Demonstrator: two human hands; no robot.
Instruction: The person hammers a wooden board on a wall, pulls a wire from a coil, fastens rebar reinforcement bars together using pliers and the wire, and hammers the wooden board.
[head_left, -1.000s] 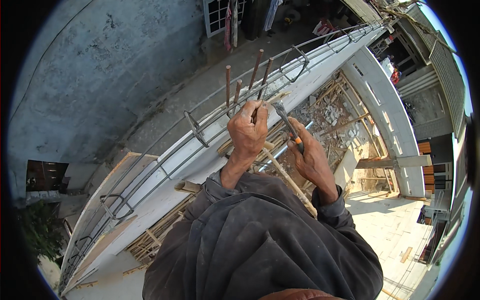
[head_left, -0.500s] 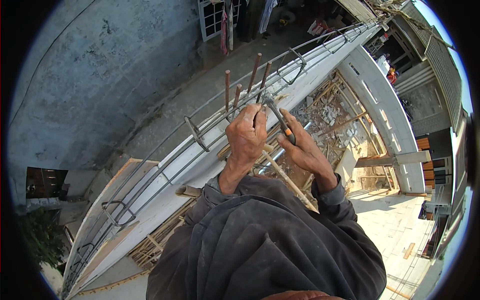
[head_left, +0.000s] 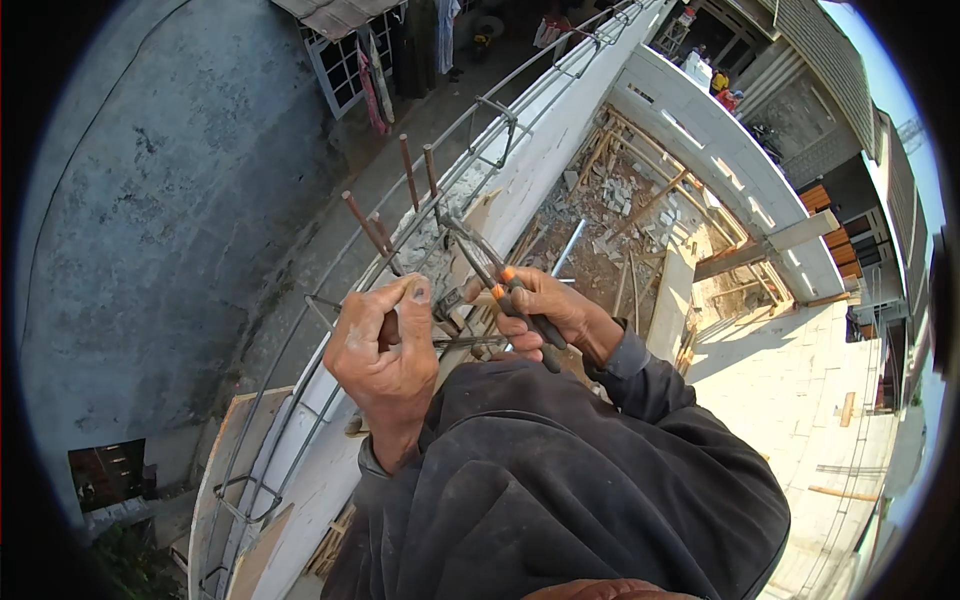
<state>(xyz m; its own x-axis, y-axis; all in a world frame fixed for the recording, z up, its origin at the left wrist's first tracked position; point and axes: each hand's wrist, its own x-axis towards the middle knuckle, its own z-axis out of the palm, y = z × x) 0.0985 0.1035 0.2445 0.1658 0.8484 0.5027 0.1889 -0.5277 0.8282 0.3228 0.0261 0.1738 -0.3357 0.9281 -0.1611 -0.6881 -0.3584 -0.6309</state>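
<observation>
My right hand is closed round the handles of long-handled pincers, dark with orange bands. The handles stand somewhat apart. The jaws reach up-left to the foot of an upright rusty rebar, beside the long steel bars of a reinforcement cage. To the left, my left hand is closed, its thumb and forefinger pressed together near the cage's bars. Whatever it may hold is too small or hidden to make out. Dark thin wires show between the two hands.
The cage runs along the top of a pale wall, with several rebars upright. A weathered grey wall stands left across a narrow passage. Lower right lie rubble and timber. A pale block wall curves beyond. People are far off at upper right.
The pincers' handles have spread from nearly together. My left hand has drawn down and left, away from the jaws. The whole view has shifted, with the cage and rebars now further left.
</observation>
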